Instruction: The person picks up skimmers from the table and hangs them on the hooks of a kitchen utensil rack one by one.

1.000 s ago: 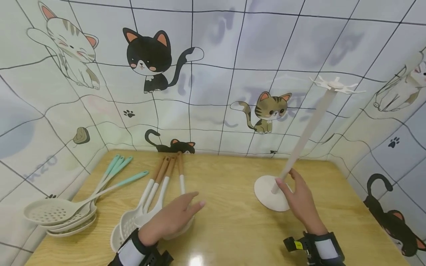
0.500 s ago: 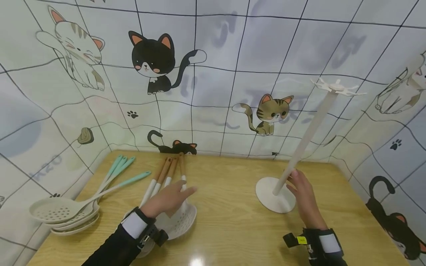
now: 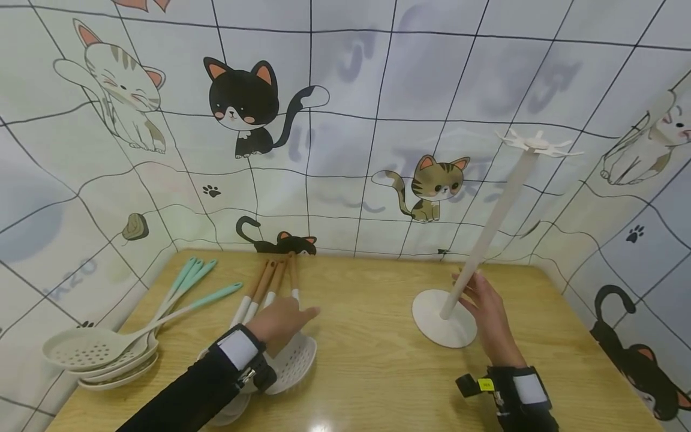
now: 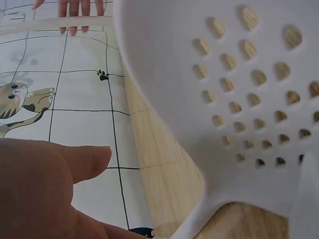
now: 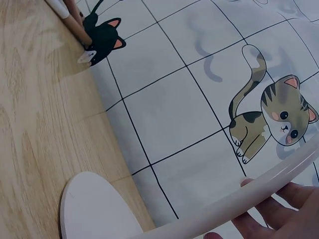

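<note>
Turquoise-handled utensils (image 3: 86, 348): stacked at the far left, the topmost bowl pierced with holes, its handle angled off from the others.
Wooden-handled utensils (image 3: 261, 279): right of that stack, brown ends pointing to the back edge, white bowls on the near side, partly under the left sleeve (image 3: 189, 384).
Left hand (image 3: 278, 324): over the white shafts of this group, thumb stretched right; fingertips hidden, so whether this grip is apart or clamped cannot be told.
Perforated skimmer (image 3: 296, 363): in the same group, bowl on the near side of the left hand.
Skimmer, since a second ago: the hand covered most of this bowl then; now much more of it shows.
Worktop (image 3: 367, 360): wood grain stretches between skimmer and stand; the back edge meets a cat-print backdrop (image 3: 351, 150), which also rises along both sides.
White stand (image 3: 488, 240): right of that stretch, round base flat on the worktop, hooks (image 3: 534, 144) ringing the top.
Right hand (image 3: 488, 309): at the lower post, fingers behind it, thumb apart; a loose, parted grip.
Right thumb, since a second ago: crossed the post's front then; now right of it.
</note>
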